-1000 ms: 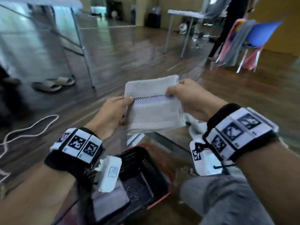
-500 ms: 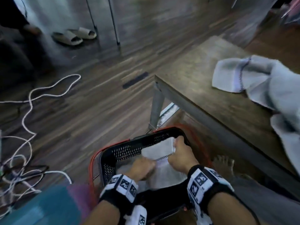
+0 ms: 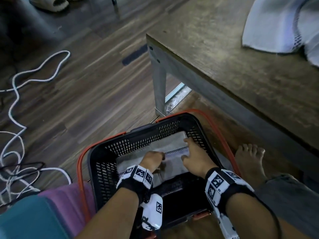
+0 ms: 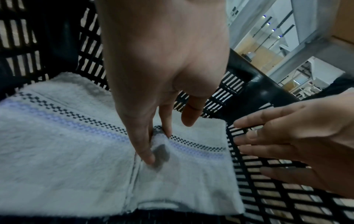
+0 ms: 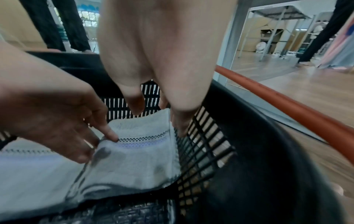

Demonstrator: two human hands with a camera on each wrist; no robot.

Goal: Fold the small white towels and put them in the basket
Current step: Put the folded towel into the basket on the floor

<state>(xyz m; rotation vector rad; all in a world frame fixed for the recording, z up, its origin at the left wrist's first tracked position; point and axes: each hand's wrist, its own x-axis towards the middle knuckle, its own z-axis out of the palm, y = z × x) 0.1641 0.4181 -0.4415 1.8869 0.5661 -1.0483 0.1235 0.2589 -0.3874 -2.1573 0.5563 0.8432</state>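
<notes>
Risk, judged from this moment: left hand pinches a ridge of the towel between thumb and fingers at its left edge, right on the checked stripe; if that hand lifts without letting go, the top layer would drag up and the fold could open or bunch; the pinch already raises a small pucker in the cloth, seen in the left wrist view. Second risk: the towel's right edge sits against the mesh wall of the basket, so it could ride up the wall and lie crooked if nudged. Right hand is released, fingers spread and loose, holding nothing; its fingertips hang just beside the towel's right edge at the mesh, contact not certain. Position: towel lies folded on the basket floor, between the two hands, touching another folded towel to its left; basket stands on the floor beside the bench; more unfolded towels lie on the bench, so task judged unfinished.
</notes>
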